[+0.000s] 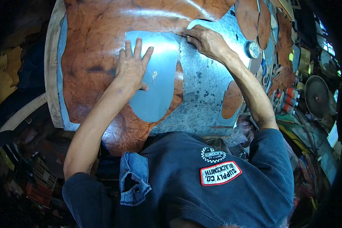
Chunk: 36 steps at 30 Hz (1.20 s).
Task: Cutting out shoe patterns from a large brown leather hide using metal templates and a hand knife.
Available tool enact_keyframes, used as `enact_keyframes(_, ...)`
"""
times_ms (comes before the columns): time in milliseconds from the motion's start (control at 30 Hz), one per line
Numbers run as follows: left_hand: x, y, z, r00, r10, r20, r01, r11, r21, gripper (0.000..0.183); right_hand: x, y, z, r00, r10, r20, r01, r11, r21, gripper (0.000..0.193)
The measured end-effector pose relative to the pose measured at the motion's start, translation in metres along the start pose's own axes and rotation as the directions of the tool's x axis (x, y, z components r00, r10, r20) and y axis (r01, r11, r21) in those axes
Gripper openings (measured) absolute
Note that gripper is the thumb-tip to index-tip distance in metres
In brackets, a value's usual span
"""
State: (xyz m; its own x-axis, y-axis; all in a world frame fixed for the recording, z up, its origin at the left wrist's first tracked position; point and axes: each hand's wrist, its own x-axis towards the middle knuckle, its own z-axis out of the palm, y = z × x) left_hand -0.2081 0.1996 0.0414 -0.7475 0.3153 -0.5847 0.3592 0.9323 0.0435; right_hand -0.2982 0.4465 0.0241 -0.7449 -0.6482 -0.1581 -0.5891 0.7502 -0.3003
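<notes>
My left hand (132,68) lies spread on a smooth grey-blue template (155,91) with a rounded lower end. Beneath it is a large brown leather hide (95,57), marbled with darker streaks. At the template's upper right corner, my right hand (207,41) is closed in a pinch by the hide's cut edge. A small dark tip shows at its fingers, but what they hold cannot be made out. To the right of the template, a spotted metal sheet (201,83) lies bare where leather has been cut away.
A cut brown leather piece (231,99) lies on the metal sheet's right side. Beyond my right forearm are a round tin (252,49) and rounded leather pieces (247,18). A fan (317,97) stands among clutter at the right. A pale wooden edge (53,72) borders the left.
</notes>
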Motion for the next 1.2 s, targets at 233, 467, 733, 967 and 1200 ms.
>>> enact_keyframes(233, -0.005, -0.006, -0.005, 1.000, -0.003, 0.011, 0.003, 1.000, 0.026, 0.126, -0.024, -0.003, 0.009, 0.990, 0.125, -0.061, -0.118, 0.987, 0.106, 0.026)
enact_keyframes(467, 0.003, 0.004, -0.008, 0.998, 0.066, 0.001, -0.065, 0.988, 0.143, 0.125, -0.034, -0.002, 0.013, 0.974, 0.199, -0.111, -0.184, 0.974, 0.128, 0.029)
enact_keyframes(733, 0.018, 0.016, -0.021, 0.900, 0.436, 0.011, -0.406, 0.829, 0.385, 0.129, -0.028, -0.104, 0.051, 0.612, 0.725, -0.316, -0.449, 0.647, 0.616, 0.034)
enact_keyframes(967, 0.024, 0.019, -0.020, 0.898, 0.426, 0.114, -0.422, 0.754, 0.504, 0.135, -0.014, -0.123, 0.072, 0.460, 0.780, -0.425, -0.522, 0.625, 0.581, 0.032)
enact_keyframes(1200, 0.024, 0.019, -0.024, 0.904, 0.403, 0.143, -0.417, 0.753, 0.509, 0.135, -0.011, -0.123, 0.071, 0.459, 0.782, -0.423, -0.546, 0.623, 0.560, 0.031)
